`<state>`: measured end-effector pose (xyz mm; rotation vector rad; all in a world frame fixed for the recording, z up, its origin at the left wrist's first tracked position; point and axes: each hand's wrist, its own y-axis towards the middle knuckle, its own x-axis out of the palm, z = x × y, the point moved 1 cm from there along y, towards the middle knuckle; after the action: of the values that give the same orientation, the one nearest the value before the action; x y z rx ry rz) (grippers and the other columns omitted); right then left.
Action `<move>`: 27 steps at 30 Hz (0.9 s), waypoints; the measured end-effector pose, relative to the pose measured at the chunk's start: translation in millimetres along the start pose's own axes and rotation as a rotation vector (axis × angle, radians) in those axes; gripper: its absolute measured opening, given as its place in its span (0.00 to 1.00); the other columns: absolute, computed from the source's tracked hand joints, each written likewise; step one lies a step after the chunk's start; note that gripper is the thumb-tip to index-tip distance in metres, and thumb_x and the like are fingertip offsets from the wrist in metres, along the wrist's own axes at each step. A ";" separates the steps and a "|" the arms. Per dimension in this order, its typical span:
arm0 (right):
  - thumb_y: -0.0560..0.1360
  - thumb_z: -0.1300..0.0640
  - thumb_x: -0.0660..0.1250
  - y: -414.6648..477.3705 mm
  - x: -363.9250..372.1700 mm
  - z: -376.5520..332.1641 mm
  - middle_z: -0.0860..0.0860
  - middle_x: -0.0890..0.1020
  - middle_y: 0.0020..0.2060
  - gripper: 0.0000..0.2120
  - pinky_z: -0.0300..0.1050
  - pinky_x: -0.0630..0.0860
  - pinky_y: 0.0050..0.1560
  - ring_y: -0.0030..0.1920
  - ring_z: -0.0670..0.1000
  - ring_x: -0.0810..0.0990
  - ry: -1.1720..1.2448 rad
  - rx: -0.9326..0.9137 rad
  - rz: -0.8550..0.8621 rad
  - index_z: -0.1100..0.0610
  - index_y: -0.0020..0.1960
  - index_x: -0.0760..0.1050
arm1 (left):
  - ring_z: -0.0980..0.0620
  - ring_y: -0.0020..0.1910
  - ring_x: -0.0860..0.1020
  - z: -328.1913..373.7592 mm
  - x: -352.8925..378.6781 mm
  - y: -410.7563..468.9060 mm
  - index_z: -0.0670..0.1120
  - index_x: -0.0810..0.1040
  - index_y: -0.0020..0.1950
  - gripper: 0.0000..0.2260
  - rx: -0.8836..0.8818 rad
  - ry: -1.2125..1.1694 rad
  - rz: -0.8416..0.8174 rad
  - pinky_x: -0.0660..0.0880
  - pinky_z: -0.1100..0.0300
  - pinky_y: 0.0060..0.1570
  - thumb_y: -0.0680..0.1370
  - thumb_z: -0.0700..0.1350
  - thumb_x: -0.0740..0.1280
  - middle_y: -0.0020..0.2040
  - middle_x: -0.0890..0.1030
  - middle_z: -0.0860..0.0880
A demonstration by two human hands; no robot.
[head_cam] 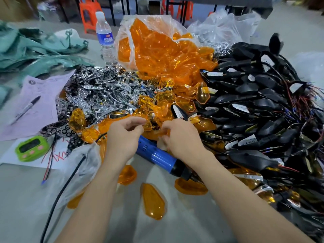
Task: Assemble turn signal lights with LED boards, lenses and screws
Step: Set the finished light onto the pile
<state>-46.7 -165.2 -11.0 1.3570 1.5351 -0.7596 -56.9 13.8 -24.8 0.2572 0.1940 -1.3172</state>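
Observation:
My left hand and my right hand meet over the near edge of a heap of orange lenses. Between the fingertips of both hands sits an orange lens piece; the left fingers curl and pinch it, and the right fingers curl on its other side. A blue electric screwdriver lies on the table under my wrists, tip pointing right. Chrome reflector parts are piled at the left of the heap. Black turn signal housings with wires are stacked at the right.
Loose orange lenses lie on the grey table near me. A green timer, a marker on pink paper and a water bottle stand at the left. The screwdriver's black cable runs to the bottom left.

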 end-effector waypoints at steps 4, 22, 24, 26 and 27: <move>0.78 0.51 0.70 3.9 -14.6 -10.8 0.49 0.85 0.38 0.05 0.51 0.82 0.45 0.40 0.48 0.84 0.690 0.230 0.005 0.50 0.45 0.82 | 0.60 0.57 0.83 4.4 2.1 -1.3 0.59 0.84 0.59 0.13 0.009 -0.084 -0.158 0.79 0.54 0.60 0.77 0.46 0.71 0.54 0.87 0.59; 0.80 0.69 0.62 151.0 8.4 -40.1 0.54 0.84 0.63 0.20 0.46 0.83 0.51 0.54 0.54 0.84 0.089 -0.011 -0.115 0.51 0.62 0.84 | 0.50 0.29 0.80 12.4 -29.6 36.2 0.45 0.81 0.42 0.12 -0.341 -0.537 0.115 0.76 0.58 0.26 0.83 0.48 0.66 0.33 0.82 0.48; 0.80 0.66 0.64 163.7 21.7 -53.6 0.53 0.84 0.62 0.19 0.50 0.83 0.53 0.53 0.55 0.84 -0.049 -0.127 -0.149 0.49 0.64 0.83 | 0.49 0.26 0.75 10.6 -32.3 39.5 0.48 0.81 0.37 0.14 -0.336 -0.505 0.111 0.73 0.59 0.24 0.82 0.47 0.67 0.29 0.79 0.48; 0.79 0.64 0.64 168.6 34.9 -60.4 0.53 0.85 0.57 0.17 0.50 0.81 0.49 0.53 0.57 0.84 -0.176 -0.182 -0.126 0.50 0.63 0.82 | 0.49 0.26 0.74 9.4 -33.2 41.1 0.49 0.81 0.33 0.17 -0.318 -0.495 0.061 0.73 0.59 0.25 0.82 0.46 0.66 0.29 0.78 0.48; 0.79 0.64 0.64 169.1 40.5 -61.0 0.53 0.86 0.52 0.15 0.49 0.80 0.46 0.50 0.58 0.85 -0.214 -0.179 -0.092 0.52 0.59 0.83 | 0.50 0.27 0.75 9.3 -33.4 41.4 0.49 0.81 0.33 0.17 -0.314 -0.495 0.044 0.74 0.58 0.26 0.82 0.46 0.67 0.29 0.78 0.48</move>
<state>104.7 -60.3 -3.7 1.0454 1.4654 -0.7780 -24.9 51.5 -3.3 -0.3293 -0.0263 -1.2477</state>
